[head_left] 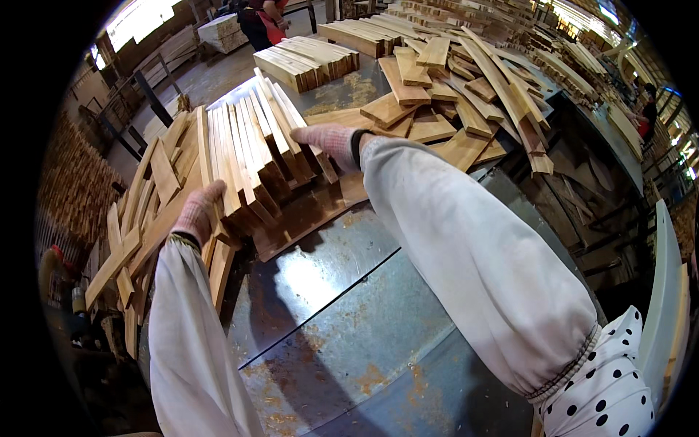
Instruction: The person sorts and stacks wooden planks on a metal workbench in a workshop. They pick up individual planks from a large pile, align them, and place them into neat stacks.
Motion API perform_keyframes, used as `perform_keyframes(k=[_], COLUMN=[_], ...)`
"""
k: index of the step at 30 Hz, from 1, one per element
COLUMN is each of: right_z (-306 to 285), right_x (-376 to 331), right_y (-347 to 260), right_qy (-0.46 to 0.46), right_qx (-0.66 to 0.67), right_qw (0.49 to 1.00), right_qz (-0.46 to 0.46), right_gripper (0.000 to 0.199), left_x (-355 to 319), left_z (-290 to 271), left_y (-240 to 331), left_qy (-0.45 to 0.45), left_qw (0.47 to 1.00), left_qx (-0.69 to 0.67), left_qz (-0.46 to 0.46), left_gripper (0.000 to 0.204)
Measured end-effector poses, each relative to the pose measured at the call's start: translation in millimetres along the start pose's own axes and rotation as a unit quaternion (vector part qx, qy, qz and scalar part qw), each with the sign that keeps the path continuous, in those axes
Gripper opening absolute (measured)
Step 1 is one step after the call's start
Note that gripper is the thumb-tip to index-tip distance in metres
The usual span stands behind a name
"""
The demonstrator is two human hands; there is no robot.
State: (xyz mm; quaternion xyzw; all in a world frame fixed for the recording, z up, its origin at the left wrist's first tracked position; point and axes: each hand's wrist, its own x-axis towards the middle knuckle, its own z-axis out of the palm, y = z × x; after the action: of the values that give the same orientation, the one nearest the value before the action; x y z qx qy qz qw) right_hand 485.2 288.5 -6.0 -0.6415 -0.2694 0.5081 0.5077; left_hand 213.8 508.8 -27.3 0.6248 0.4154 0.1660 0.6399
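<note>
A row of pale wooden slats [244, 149] stands on edge, packed side by side with uneven near ends. My left hand [198, 213], in a pinkish knit glove, presses against the row's left side, thumb toward the slats. On the right side, my right hand [329, 143], gloved alike, holds the outermost slats, its fingers partly hidden. The row is clasped between both hands. Beneath its near end lies a flat brown board [309, 222] on the metal table [342, 313].
Loose boards [164, 175] lean in a heap at the left. Another jumbled pile of boards [437, 109] covers the far right. Stacked slats [306, 64] stand beyond my hands. A person in dark clothing with red [266, 25] is at the back. Sawdust specks the table.
</note>
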Motion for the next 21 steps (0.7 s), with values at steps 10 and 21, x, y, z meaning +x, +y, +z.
perform_keyframes(k=[10, 21], right_z=[0.3, 25.0], right_x=[-61.7, -26.5], right_y=[17.1, 27.0], right_qy=[-0.055, 0.120], right_qx=[0.004, -0.177], right_qw=[0.998, 0.973], right_qz=[-0.042, -0.086], right_gripper=[0.092, 0.078], left_x=[-104.6, -38.8], left_z=[26.3, -19.0], left_y=[-9.1, -5.7], left_qy=[-0.006, 0.072], left_qw=[0.986, 0.993], left_qx=[-0.166, -0.096], left_qz=[0.031, 0.013], left_gripper=[0.060, 0.073])
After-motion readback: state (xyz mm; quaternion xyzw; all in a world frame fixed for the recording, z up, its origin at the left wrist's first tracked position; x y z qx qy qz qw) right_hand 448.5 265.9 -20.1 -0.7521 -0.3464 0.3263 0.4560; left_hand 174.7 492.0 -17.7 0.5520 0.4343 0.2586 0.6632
